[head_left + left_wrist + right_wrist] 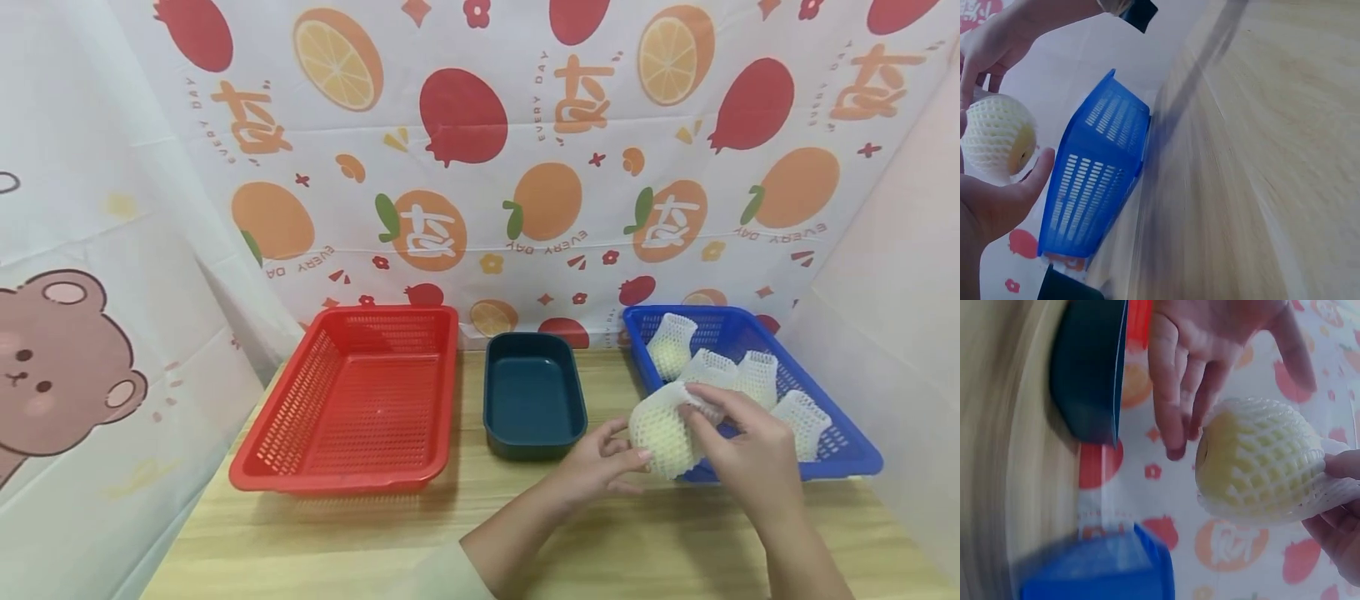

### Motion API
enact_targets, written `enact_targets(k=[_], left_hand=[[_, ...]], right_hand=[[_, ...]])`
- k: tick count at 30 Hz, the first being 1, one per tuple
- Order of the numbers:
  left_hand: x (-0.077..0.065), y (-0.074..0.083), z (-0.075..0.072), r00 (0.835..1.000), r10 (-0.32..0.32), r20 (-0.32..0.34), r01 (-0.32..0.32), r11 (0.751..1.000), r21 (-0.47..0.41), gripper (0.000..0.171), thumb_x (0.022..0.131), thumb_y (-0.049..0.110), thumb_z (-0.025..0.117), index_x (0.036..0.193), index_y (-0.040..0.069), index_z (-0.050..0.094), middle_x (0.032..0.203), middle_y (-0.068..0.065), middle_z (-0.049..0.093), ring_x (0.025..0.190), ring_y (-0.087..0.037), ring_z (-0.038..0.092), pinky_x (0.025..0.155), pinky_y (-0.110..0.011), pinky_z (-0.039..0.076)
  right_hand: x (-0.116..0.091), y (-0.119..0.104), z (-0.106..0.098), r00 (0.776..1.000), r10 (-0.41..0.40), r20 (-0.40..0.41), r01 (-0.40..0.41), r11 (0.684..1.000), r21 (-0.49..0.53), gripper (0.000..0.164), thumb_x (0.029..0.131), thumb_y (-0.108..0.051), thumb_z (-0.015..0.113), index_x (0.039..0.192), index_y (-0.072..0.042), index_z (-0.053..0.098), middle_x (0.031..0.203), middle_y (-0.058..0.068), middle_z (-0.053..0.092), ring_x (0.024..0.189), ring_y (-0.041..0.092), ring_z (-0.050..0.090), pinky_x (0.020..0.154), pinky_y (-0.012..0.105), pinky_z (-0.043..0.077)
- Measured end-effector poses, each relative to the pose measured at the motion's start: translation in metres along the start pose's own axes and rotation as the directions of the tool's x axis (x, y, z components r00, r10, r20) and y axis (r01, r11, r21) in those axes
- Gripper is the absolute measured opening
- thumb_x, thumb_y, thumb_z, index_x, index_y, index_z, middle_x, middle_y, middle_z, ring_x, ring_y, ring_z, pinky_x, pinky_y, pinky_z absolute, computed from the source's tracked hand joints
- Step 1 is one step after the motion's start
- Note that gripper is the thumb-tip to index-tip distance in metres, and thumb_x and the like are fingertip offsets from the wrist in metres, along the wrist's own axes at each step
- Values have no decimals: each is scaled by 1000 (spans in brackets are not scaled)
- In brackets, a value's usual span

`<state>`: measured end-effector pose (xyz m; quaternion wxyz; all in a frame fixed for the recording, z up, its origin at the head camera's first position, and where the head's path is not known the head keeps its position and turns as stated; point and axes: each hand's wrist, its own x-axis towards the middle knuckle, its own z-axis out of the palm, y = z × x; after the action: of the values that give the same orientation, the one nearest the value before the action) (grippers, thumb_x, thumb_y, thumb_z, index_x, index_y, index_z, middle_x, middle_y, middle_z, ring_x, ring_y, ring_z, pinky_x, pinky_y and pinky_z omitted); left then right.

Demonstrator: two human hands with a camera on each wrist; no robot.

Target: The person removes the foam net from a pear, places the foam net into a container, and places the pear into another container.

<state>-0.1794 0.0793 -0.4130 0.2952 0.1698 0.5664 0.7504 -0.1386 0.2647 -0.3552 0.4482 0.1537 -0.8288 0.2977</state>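
Note:
A round, pale yellow fruit in a white foam net is held up over the near left corner of the blue basket. My right hand pinches the gathered end of the net between thumb and fingers. Beside the fruit is my left hand; in the right wrist view the left fingers are extended and the thumb stands apart. Bare yellow skin with a dimple shows at the net's open end on the fruit. Several more netted fruits lie in the blue basket.
A red basket with slotted walls stands at the left of the wooden table. Between the baskets is a dark teal tray. A fruit-print cloth hangs behind, and a bear-print cloth at the left.

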Motion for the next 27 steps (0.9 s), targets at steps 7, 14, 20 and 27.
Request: enact_targets(k=[7, 14, 20, 27], left_hand=[[-21, 2, -20, 999, -43, -16, 43, 999, -33, 63, 92, 19, 70, 146, 11, 39, 134, -13, 57, 108, -25, 65, 90, -49, 55], [-48, -3, -45, 994, -106, -25, 107, 993, 52, 69, 89, 17, 72, 147, 9, 36, 128, -10, 60, 102, -21, 66, 86, -42, 57], [-65, -9, -70, 989, -136, -55, 146, 959, 245, 71, 85, 16, 76, 145, 11, 38, 111, -10, 61, 89, -18, 64, 71, -32, 55], [-82, -16, -92, 993, -106, -59, 121, 913, 390, 66, 80, 15, 80, 138, 10, 46, 101, -5, 66, 84, -15, 62, 61, -28, 50]], right_hand=[[-10, -15, 20, 995, -90, 38, 87, 994, 71, 40, 64, 5, 83, 102, -8, 77, 91, 7, 75, 83, -7, 60, 74, 5, 46], [-25, -21, 40, 978, -86, 190, 43, 974, 222, 42, 67, 3, 86, 105, -11, 75, 94, 2, 75, 87, 0, 65, 73, 8, 48], [-35, -29, 60, 951, -114, 288, 19, 950, 313, 41, 69, 2, 85, 106, -12, 74, 96, 1, 75, 81, 3, 67, 70, 11, 51], [-39, -40, 82, 865, 6, 502, -189, 930, 314, 32, 79, -11, 81, 110, -15, 73, 97, -7, 74, 83, 1, 65, 68, 21, 54]])
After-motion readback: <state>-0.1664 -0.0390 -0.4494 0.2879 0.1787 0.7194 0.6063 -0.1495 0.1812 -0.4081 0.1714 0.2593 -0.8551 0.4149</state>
